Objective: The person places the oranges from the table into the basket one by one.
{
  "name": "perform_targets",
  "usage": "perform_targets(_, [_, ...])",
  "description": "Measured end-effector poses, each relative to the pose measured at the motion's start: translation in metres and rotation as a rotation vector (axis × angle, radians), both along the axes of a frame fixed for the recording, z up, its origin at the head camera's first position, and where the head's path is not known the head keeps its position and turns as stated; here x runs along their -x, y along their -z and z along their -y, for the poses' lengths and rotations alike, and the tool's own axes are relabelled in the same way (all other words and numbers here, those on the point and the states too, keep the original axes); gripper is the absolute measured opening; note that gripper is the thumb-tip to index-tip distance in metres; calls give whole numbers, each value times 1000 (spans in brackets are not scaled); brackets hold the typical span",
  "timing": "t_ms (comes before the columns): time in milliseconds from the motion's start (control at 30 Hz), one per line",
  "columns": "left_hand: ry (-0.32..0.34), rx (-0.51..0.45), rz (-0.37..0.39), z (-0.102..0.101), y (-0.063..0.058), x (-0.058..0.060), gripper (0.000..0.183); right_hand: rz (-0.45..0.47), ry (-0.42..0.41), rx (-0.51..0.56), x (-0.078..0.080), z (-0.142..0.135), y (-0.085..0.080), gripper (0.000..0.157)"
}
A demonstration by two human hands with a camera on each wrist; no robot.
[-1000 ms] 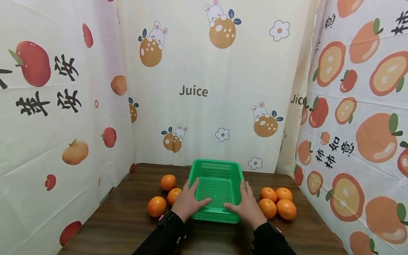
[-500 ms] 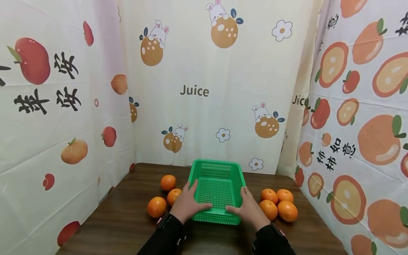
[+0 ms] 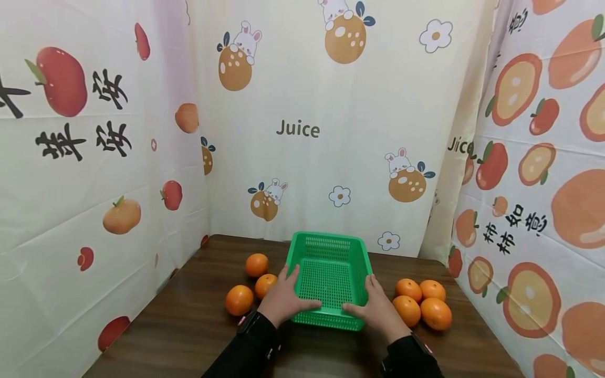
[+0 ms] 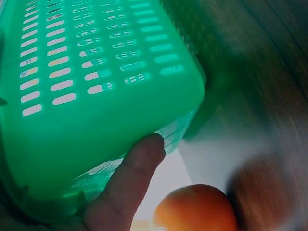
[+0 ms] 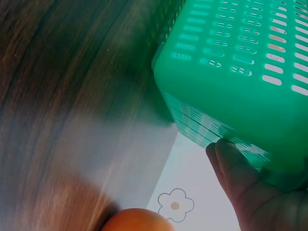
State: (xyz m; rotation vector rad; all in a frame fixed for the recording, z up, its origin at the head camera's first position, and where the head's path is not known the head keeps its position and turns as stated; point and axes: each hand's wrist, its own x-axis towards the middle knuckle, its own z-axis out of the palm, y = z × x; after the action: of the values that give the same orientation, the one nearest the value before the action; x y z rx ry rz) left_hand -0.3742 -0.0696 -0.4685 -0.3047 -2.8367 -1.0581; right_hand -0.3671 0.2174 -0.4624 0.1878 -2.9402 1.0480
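An empty green plastic basket with slotted walls stands on the table between both hands. My left hand holds its near left corner, thumb over the front rim and fingers along the outer side wall. Opposite it, my right hand holds the near right corner in the same way. The left wrist view has a finger against the basket's wall, close to an orange. In the right wrist view, fingertips touch the basket's side, with another orange below.
Three oranges lie left of the basket, one right beside the left hand. Several more oranges cluster to the right, near the right hand. Fruit-printed curtains enclose the dark wooden table at the back and both sides.
The head view has turned slightly, shifting the scene to the right. My right fingers have drawn a little nearer along the basket's side. Basket and oranges stay in place on the table.
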Motion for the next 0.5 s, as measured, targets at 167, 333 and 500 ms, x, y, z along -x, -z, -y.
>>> perform_targets(167, [-5,-14,22,0,-3,1,132,3,11,2,0,1,1,135])
perform_targets(333, [-5,-32,52,0,-1,1,136,5,28,16,-1,1,3,135])
perform_targets(500, [-8,-25,59,0,-3,3,135,-10,37,29,-1,2,3,132])
